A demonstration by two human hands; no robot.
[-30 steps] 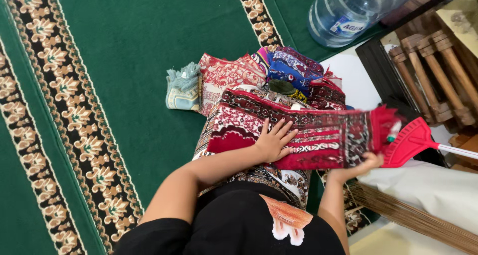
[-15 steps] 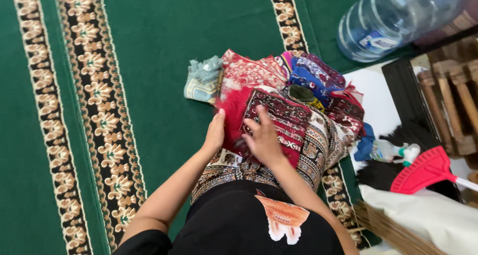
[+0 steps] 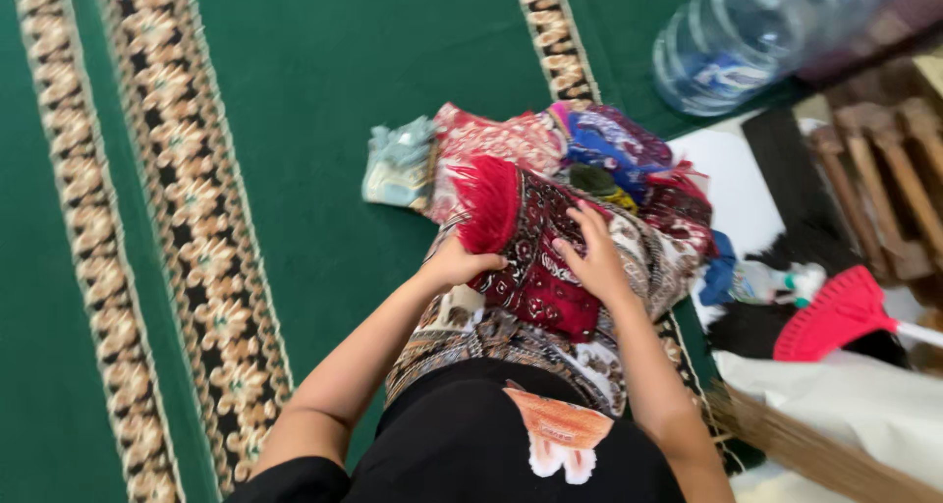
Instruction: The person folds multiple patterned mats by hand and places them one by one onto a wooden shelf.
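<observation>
The red patterned cloth (image 3: 535, 257) is lying folded over on the person's lap, fringe pointing far-left. The left hand (image 3: 457, 265) is gripping its near-left edge; the right hand (image 3: 594, 262) is pressing it flat, fingers spread. Beyond, a pile of cloths (image 3: 550, 144) is waiting on the green carpet (image 3: 324, 120), seemingly unsorted.

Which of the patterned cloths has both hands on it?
The red fringed cloth on the lap: left hand grips its edge, right hand presses its top. The other folded cloths lie untouched beyond.
</observation>
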